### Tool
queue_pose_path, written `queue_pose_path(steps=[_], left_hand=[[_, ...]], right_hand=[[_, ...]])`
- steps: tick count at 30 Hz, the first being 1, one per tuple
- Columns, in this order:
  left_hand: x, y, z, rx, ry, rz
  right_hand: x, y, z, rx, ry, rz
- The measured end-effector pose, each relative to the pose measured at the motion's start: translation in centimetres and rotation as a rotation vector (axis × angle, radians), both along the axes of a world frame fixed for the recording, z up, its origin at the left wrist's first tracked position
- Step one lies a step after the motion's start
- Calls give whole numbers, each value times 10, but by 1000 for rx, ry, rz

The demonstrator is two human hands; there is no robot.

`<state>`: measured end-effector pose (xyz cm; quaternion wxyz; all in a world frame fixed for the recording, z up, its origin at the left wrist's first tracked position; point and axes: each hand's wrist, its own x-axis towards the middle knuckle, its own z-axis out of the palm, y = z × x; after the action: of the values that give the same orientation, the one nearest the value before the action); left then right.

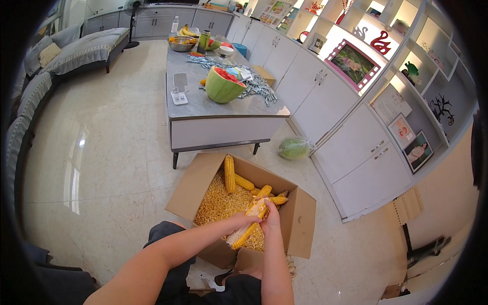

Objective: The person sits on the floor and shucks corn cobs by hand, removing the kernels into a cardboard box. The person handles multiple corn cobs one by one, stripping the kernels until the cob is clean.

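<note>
Both hands meet over an open cardboard box point(303, 225). My left hand point(244, 222) and my right hand point(271, 219) grip corn cobs between them. One is a partly stripped corn cob point(254, 209), with pale bare core beside yellow kernels. Below my left hand a pale stripped cob length point(235, 235) lies against a yellow-kernelled length point(244, 237); my fingers hide whether these are separate cobs. Loose corn kernels point(213, 198) fill the box bottom. A full ear of corn point(229, 173) leans on the far wall, another ear point(244, 182) beside it, and several more lie at the right.
A grey table point(198, 108) stands beyond the box, bearing a cut watermelon point(225, 87), a phone stand point(180, 85) and many small silvery cylinders point(259, 89). A bagged green melon point(293, 148) sits on the floor near white cabinets point(366, 152). A sofa point(84, 47) lines the left.
</note>
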<state>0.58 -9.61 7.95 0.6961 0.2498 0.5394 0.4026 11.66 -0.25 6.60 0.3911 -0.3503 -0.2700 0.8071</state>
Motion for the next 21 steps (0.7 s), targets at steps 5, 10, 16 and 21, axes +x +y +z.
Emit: queue_pose_path(steps=[5, 10, 16, 21], left_hand=[[1, 2, -9, 54, 60, -8], [3, -2, 0, 154, 315, -35], [4, -9, 12, 188, 280, -4], [3, -5, 2, 242, 289, -20]], right_hand=[[-1, 3, -10, 124, -148, -40], [-6, -2, -10, 194, -239, -124], [-6, 0, -13, 240, -282, -178], [-4, 0, -9, 158, -110, -119]])
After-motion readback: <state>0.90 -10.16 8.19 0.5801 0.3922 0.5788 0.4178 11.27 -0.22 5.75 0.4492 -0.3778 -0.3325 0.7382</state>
